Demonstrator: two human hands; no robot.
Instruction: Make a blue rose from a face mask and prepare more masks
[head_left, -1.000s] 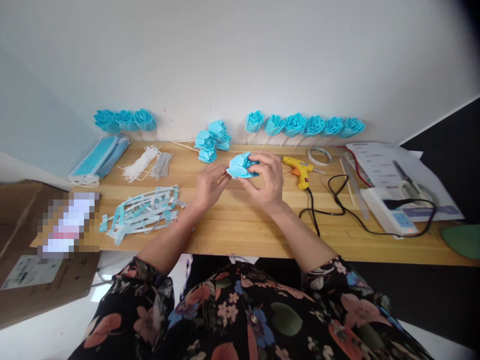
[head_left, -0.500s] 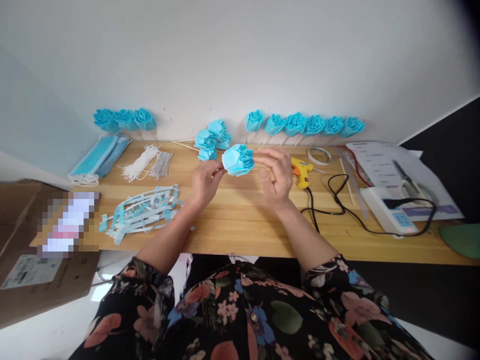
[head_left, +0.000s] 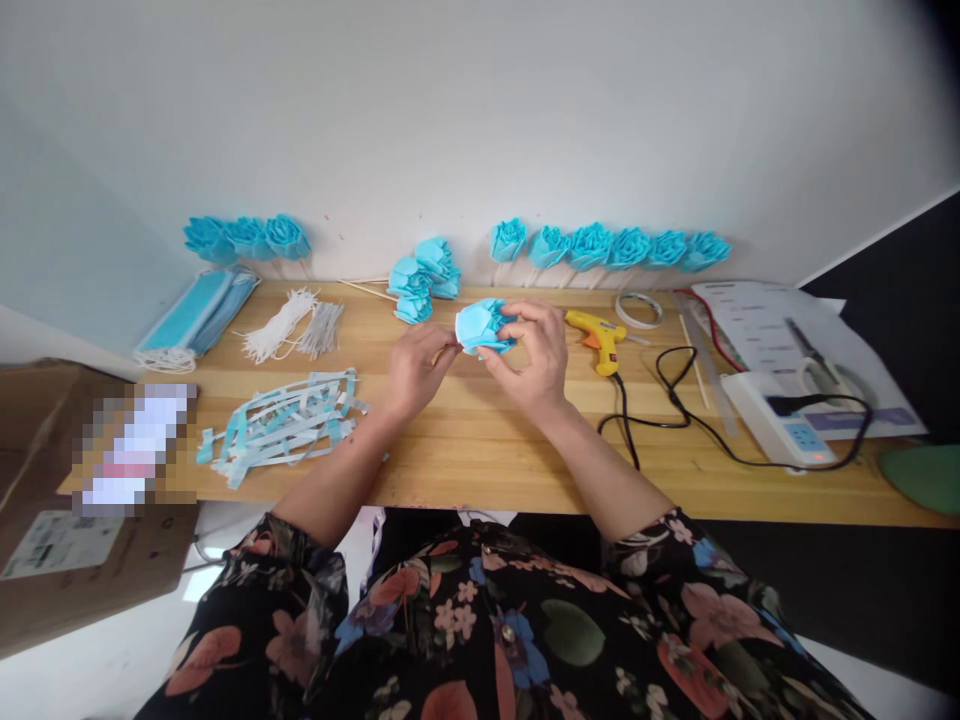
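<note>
A light blue handmade flower (head_left: 478, 325) lies sideways between my hands above the table, its white base to the left and its ruffled petals to the right. My left hand (head_left: 420, 368) is closed in a pinch at the base; any stem there is hidden by the fingers. My right hand (head_left: 536, 360) is closed round the petal end, thumb below and fingers above. Just beyond lie several finished blue flowers (head_left: 412, 280) in a cluster. A yellow glue gun (head_left: 600, 340) rests right of my right hand, its black cord trailing toward the power strip.
More blue flowers on sticks (head_left: 589, 247) lean along the wall. Left are face masks (head_left: 199, 315), white ear loops (head_left: 281, 325), cut strips (head_left: 281, 430) and a cardboard box (head_left: 45, 440). Right are a tape roll (head_left: 639, 310), power strip (head_left: 780, 420), papers (head_left: 870, 390) and scissors (head_left: 814, 360).
My right hand has moved left and closed round the petals, where its fingers were spread beside them. The flower and my left hand have shifted slightly right and toward me.
</note>
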